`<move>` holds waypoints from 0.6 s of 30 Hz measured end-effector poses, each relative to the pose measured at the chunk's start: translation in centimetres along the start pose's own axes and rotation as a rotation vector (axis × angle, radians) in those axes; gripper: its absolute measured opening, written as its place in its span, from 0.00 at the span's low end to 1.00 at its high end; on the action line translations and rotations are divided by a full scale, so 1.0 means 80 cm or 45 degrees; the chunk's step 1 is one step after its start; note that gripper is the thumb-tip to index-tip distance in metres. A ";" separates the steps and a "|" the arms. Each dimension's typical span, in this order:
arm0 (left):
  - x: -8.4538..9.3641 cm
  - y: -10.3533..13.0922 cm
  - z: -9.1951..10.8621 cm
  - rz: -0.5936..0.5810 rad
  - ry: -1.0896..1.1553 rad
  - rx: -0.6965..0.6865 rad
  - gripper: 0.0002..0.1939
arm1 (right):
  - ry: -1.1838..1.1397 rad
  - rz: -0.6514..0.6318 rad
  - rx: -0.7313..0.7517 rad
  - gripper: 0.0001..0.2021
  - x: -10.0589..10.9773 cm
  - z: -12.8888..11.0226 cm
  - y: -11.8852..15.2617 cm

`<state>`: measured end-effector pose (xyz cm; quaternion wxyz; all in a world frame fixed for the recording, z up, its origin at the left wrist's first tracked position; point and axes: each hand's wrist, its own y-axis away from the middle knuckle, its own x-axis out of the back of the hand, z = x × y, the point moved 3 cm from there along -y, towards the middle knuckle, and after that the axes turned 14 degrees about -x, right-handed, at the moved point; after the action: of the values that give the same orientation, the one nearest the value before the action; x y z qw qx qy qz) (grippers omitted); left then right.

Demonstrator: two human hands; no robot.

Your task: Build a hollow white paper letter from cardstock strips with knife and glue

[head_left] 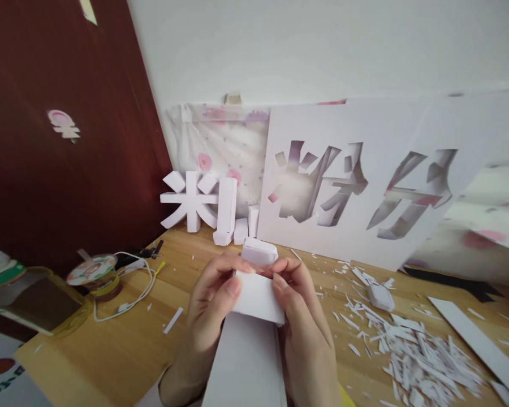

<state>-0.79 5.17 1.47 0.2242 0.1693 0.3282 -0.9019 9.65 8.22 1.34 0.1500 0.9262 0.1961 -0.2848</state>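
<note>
My left hand (215, 299) and my right hand (301, 305) pinch a small white board piece (258, 297) between thumbs and fingers, one at each side. Below it a long white board strip (246, 362) runs toward me; whether the two are joined, I cannot tell. Just beyond my fingertips lies a white block (259, 250). Farther back stand a white three-dimensional character (192, 200) and an upright white hooked piece (226, 209).
A white panel (352, 237) with cut-out characters leans on the wall. Paper scraps (424, 356), a small white block (380, 297) and a white strip (475, 328) lie right. At left are an oil bottle (38, 299), a tape roll (94, 274) and a white cable (146, 291).
</note>
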 end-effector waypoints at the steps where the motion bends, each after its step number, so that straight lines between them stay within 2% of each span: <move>1: 0.001 0.000 0.001 0.019 -0.023 -0.002 0.06 | 0.036 0.016 -0.010 0.06 -0.002 0.000 0.000; 3: 0.002 -0.001 0.003 0.073 -0.061 -0.010 0.06 | 0.137 0.002 -0.019 0.09 -0.001 0.001 -0.002; 5: 0.003 0.000 0.004 0.120 -0.083 -0.012 0.06 | 0.184 -0.092 -0.017 0.12 0.003 0.002 -0.006; 9: -0.002 0.003 0.006 0.158 -0.107 -0.034 0.05 | 0.329 -0.478 0.062 0.15 0.014 -0.005 -0.010; 11: -0.004 0.004 0.008 0.180 -0.119 -0.052 0.06 | 0.415 -0.604 0.061 0.16 0.017 -0.010 -0.008; 18: -0.003 0.004 0.007 0.237 -0.177 -0.038 0.06 | 0.328 -0.607 0.057 0.13 0.011 -0.011 -0.004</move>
<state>-0.51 4.64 1.81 0.3319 0.1327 0.3080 -0.8817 10.58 9.12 1.46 0.0319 0.8856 0.4197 -0.1963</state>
